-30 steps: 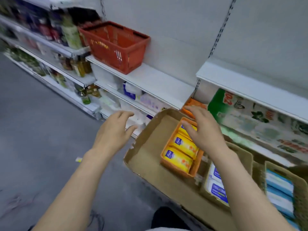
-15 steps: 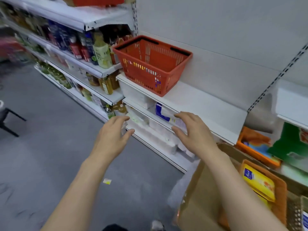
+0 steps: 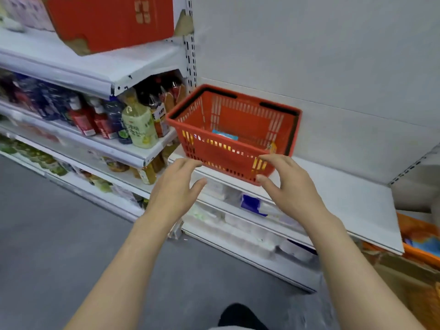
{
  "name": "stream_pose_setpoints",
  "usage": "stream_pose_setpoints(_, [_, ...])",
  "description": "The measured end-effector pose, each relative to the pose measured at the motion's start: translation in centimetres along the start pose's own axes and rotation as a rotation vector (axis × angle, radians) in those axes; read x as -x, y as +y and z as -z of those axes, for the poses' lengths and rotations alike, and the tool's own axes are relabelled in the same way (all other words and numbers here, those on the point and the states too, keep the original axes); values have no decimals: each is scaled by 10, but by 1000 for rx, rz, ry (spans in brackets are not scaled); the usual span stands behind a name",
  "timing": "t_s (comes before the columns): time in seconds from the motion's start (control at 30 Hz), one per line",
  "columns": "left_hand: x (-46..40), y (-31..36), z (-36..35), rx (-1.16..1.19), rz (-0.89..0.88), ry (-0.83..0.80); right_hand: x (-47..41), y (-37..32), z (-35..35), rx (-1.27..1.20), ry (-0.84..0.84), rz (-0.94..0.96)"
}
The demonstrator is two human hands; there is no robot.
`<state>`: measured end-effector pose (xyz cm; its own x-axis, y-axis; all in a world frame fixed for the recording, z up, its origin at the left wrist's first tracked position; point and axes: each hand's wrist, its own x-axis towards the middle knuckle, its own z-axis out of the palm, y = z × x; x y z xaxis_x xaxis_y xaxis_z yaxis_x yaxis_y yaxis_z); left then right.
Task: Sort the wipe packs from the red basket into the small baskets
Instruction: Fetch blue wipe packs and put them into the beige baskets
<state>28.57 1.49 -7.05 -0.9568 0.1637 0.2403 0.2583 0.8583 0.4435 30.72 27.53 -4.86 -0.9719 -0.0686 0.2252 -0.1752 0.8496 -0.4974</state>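
Both hands have risen to the red basket (image 3: 234, 134): left hand (image 3: 176, 186) and right hand (image 3: 289, 186) spread, empty. Reach over the rim for the blue pack (image 3: 225, 134).

I read the slotted basket (image 3: 234, 148) as red with black handles, holding a light blue pack (image 3: 225, 135); its shelf (image 3: 333, 198) is white, the floor (image 3: 47, 246) grey.

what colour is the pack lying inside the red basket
Light blue, seen in the head view: the pack in the red basket.
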Motion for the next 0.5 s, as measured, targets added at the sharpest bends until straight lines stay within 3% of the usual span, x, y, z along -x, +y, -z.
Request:
stream_pose_setpoints(0.3, [-178, -40, -43, 99, -75, 7, -150, 43, -26, 58, 64, -106])
stream_pose_setpoints(0.5, [-280, -60, -73, 55, 24, -178, -272, 80, -76, 143, -239, -104])
